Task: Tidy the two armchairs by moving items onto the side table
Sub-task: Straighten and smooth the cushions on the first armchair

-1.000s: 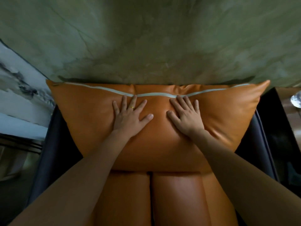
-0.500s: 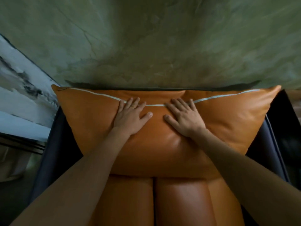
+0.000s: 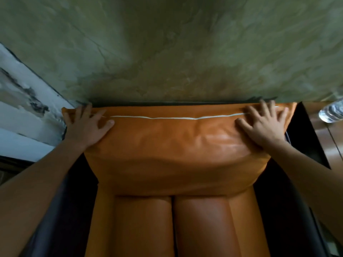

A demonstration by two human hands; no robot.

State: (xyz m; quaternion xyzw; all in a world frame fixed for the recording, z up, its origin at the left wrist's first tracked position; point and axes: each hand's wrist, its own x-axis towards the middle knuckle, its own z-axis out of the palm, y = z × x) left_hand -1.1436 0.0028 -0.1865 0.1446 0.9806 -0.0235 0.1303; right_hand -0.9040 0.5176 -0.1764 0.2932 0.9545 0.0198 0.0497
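Observation:
An orange leather cushion with a white zip line along its top stands against the back of a dark armchair with an orange seat. My left hand lies flat on the cushion's top left corner, fingers spread. My right hand lies flat on the top right corner, fingers spread too. Neither hand holds anything. At the right edge, a wooden side table carries a clear plastic bottle.
A green mottled wall rises right behind the chair. A white panel with dark marks stands to the left. The chair's dark arms flank the seat on both sides.
Both hands slid apart from the cushion's middle out to its top corners. The view dropped and shifted, bringing the side table and bottle into sight at the right.

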